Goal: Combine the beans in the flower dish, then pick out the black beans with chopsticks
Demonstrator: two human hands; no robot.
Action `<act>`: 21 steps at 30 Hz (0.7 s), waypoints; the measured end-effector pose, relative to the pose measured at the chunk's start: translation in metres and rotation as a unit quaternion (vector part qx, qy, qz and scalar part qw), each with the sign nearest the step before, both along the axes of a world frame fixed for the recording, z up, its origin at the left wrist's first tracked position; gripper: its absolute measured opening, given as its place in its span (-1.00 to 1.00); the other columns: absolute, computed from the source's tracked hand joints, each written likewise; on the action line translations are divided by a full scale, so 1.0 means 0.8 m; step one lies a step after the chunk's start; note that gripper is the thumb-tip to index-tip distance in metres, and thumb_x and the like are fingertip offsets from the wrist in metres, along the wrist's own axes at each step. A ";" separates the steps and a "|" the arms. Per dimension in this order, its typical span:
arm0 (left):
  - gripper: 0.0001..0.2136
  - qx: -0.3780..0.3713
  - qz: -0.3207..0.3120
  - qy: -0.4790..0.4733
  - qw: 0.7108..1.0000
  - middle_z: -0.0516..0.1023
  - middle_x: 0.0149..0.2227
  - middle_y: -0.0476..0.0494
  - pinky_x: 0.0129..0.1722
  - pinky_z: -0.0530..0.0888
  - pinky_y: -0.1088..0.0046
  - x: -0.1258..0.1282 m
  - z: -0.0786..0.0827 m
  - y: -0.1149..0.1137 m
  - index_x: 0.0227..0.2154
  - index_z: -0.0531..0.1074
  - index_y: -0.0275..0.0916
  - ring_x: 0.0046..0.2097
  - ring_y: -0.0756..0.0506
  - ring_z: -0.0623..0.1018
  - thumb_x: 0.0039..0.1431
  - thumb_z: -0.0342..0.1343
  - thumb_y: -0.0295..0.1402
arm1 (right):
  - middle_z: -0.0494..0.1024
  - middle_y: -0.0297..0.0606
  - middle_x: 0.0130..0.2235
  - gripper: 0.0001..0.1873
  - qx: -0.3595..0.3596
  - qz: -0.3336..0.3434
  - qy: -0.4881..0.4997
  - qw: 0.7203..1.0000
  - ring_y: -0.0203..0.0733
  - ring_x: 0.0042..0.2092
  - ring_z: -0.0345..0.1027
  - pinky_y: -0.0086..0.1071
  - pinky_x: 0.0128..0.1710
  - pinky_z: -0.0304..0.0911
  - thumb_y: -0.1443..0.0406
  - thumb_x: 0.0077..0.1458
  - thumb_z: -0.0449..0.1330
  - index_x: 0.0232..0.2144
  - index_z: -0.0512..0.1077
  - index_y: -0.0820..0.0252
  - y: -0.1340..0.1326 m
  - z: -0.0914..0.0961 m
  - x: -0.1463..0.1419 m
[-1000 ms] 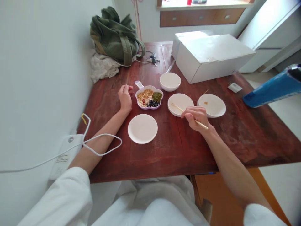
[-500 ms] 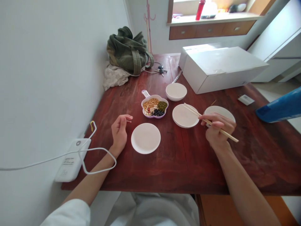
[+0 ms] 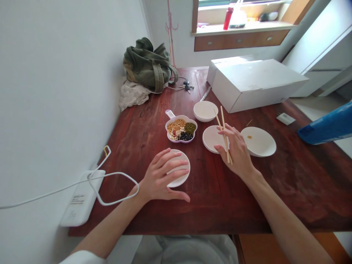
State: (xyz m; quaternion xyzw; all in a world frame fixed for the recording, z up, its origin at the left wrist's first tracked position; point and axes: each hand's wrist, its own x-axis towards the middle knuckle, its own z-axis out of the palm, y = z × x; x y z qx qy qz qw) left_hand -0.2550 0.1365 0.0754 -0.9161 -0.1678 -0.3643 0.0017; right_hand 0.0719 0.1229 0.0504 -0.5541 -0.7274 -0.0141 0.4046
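Observation:
My left hand [image 3: 162, 176] lies over the near white plate [image 3: 181, 174], fingers spread across its top and thumb at its front edge. My right hand [image 3: 236, 152] holds a pair of wooden chopsticks [image 3: 223, 128] that point away from me over a second white plate [image 3: 211, 138]. A flower-shaped dish [image 3: 181, 129] with yellow, green, black and mixed beans stands just beyond the near plate. To the right is a third plate [image 3: 260, 141] with one small bit on it. A white bowl [image 3: 205, 110] sits behind.
The red-brown wooden table [image 3: 220, 198] stands against a white wall on the left. A large white box [image 3: 253, 82], a green bag [image 3: 147, 66], keys [image 3: 186, 87] and a cloth lie at the back. A white device with a cable [image 3: 82, 196] is at the left edge, a blue object [image 3: 327, 126] at the right.
My left hand moved right from the bare table onto the near plate. My right hand shifted left and swung the chopsticks from pointing left to pointing away. The view tilted slightly.

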 end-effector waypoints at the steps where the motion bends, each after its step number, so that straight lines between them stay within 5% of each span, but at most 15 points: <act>1: -0.19 -0.011 0.011 0.008 1.000 0.79 0.02 -0.20 0.40 0.50 -0.16 -0.001 0.001 0.001 0.17 0.52 0.03 0.21 -0.38 0.70 -0.08 0.44 0.34 | 0.57 0.01 0.31 -0.54 -0.006 -0.003 -0.013 1.000 0.31 0.46 0.31 0.35 0.46 0.19 0.01 0.40 0.25 0.19 0.32 0.05 0.001 -0.004 -0.001; 8: 0.00 -0.091 0.122 0.011 0.988 0.55 0.37 -0.26 0.53 0.21 -0.39 -0.024 0.003 0.025 0.43 0.25 0.20 0.48 -0.53 0.40 -0.07 0.53 0.13 | 0.43 0.11 0.41 -0.33 -0.033 -0.003 -0.005 0.999 0.44 0.53 0.15 0.46 0.41 0.25 -0.05 0.28 0.37 0.23 0.22 0.05 0.005 -0.014 -0.003; 13: -0.13 -0.155 0.132 0.010 0.979 0.43 0.45 -0.28 0.50 0.34 -0.22 -0.032 0.001 0.037 0.43 0.27 0.10 0.54 -0.48 0.31 0.06 0.47 -0.09 | 0.40 0.19 0.42 -0.15 -0.025 0.003 -0.001 1.000 0.39 0.50 0.24 0.37 0.43 0.27 -0.08 0.14 0.49 0.25 0.20 0.08 0.007 -0.009 0.003; 18: 0.02 -0.186 0.155 0.041 0.969 0.32 0.52 -0.31 0.50 0.36 -0.18 -0.021 -0.010 0.033 0.48 0.21 0.08 0.53 -0.51 0.32 -0.02 0.50 0.13 | 0.36 0.19 0.44 -0.11 -0.037 0.017 -0.014 0.999 0.32 0.46 0.29 0.28 0.42 0.29 -0.05 0.10 0.52 0.27 0.18 0.07 0.004 0.000 0.007; 21: -0.05 -0.193 0.189 0.047 0.962 0.31 0.53 -0.27 0.46 0.43 -0.10 -0.019 -0.012 0.034 0.46 0.23 0.06 0.48 -0.45 0.42 0.04 0.49 0.10 | 0.36 0.18 0.43 -0.07 -0.049 0.050 -0.035 0.997 0.32 0.45 0.28 0.26 0.42 0.28 -0.09 0.08 0.52 0.28 0.18 0.07 -0.001 0.009 0.006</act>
